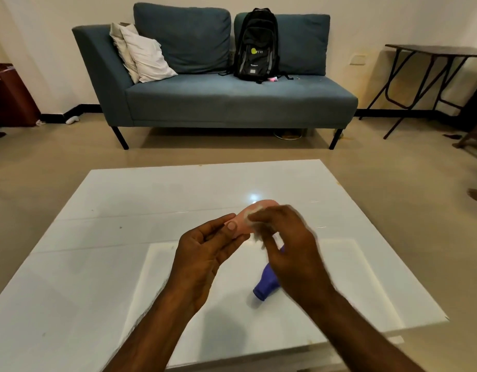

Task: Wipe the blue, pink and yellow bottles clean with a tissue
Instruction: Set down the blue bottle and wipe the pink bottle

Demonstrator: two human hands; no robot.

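The pink plastic bottle [244, 225] is held above the glossy white table [124, 210], pinched in the left grip [205, 253]. The right grip [291, 242] clutches a crumpled white tissue [255, 236] against it. A blue plastic bottle [267, 280] lies on the table, beneath the right grip.

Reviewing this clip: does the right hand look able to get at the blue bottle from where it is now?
Probably yes. The blue bottle lies on the table just under the right hand, with nothing between them. That hand is busy, though, pressing the tissue to the pink bottle.
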